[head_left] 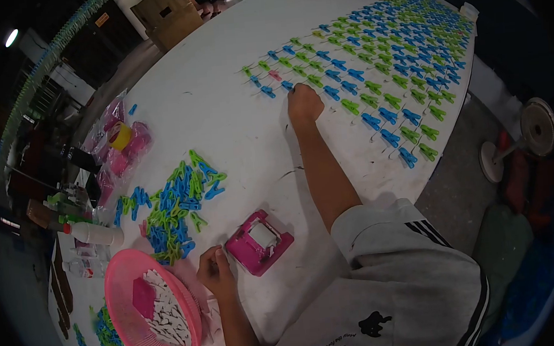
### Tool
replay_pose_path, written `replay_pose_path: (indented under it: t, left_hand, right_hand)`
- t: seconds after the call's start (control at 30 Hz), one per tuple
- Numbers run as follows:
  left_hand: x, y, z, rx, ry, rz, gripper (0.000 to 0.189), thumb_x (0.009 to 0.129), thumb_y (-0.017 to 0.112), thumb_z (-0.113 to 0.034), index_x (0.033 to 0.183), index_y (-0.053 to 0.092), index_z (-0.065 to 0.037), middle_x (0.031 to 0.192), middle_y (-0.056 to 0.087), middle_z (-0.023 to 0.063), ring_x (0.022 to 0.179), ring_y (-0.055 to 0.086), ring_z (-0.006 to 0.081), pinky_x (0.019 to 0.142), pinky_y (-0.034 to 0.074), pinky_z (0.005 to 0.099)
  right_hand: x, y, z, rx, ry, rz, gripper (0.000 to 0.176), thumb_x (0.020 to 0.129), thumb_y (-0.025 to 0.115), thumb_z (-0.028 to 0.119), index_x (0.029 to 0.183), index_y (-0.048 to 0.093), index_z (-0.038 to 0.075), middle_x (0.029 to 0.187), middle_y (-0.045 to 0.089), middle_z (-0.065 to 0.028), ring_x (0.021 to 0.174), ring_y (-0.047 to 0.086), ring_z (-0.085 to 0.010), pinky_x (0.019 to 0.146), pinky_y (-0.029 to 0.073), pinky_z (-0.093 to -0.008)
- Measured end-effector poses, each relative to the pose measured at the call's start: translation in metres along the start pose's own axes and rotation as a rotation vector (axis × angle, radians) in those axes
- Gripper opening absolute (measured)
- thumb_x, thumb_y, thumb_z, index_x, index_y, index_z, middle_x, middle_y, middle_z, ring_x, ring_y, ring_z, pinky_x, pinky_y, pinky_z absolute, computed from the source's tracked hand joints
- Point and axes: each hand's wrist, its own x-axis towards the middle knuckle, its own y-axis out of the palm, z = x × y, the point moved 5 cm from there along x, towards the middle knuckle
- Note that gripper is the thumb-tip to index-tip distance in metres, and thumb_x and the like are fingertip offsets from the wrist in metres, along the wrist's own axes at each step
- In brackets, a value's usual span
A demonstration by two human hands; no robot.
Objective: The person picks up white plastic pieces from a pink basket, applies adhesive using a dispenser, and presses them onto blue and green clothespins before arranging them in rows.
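Observation:
My right hand [305, 102] is stretched far over the white table, its fingers closed on a blue clothespin [288, 85] at the near end of the laid-out rows. Blue and green clothespins [374, 87] with thin pale stems lie there in slanted lines, a pink clothespin [274, 75] among them. My left hand [215, 272] is low over the table, fingers curled and thumb raised; whatever it may hold is hidden. Just right of it sits a magenta plastic holder [258, 243] with a white block inside. A loose heap of blue and green clothespins [174, 204] lies beyond that hand.
On the left a pink basket [112, 296] holds small white pieces and a magenta scoop-like piece. Behind it are a white bottle with a red cap [96, 233], plastic bags with pink items [119, 156] and a yellow tape roll [119, 136]. A fan [537, 128] stands off the table's right edge.

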Motion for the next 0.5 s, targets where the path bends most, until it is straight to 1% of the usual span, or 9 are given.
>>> replay_pose_path:
  t: [0.1,0.17,0.5]
  left_hand:
    - [0.0001,-0.0001,0.0005,-0.002,-0.012,0.000,0.009,0.093,0.062,-0.003,0.096,0.068,0.004,0.074,0.053,-0.0042,0.067,0.045,0.0041,0.060,0.035,0.0191]
    - [0.0000,0.0000,0.0016,-0.009,-0.017,0.000,0.009,0.093,0.062,-0.003,0.096,0.068,0.004,0.074,0.053,-0.0042,0.067,0.045,0.0041,0.060,0.035,0.0191]
    - [0.0006,0.0006,0.0018,-0.035,0.018,0.014,0.009,0.093,0.064,-0.003,0.096,0.068,0.004,0.073,0.053,-0.0045,0.066,0.044,0.0039,0.059,0.034,0.0193]
  right_hand:
    - [-0.0007,-0.0011,0.0005,0.003,-0.002,-0.017,0.017,0.087,0.066,0.026,0.092,0.074,0.012,0.094,0.073,-0.0108,0.088,0.070,-0.0309,0.072,0.055,-0.0425]
    - [-0.0026,-0.0032,0.0023,0.019,-0.038,-0.049,0.012,0.086,0.064,0.016,0.085,0.072,0.007,0.094,0.072,-0.0118,0.086,0.071,-0.0318,0.069,0.056,-0.0421]
    - [-0.0032,-0.0037,0.0030,0.014,-0.051,-0.055,0.012,0.087,0.063,0.017,0.087,0.071,0.008,0.096,0.071,-0.0112,0.087,0.071,-0.0315,0.070,0.056,-0.0422]
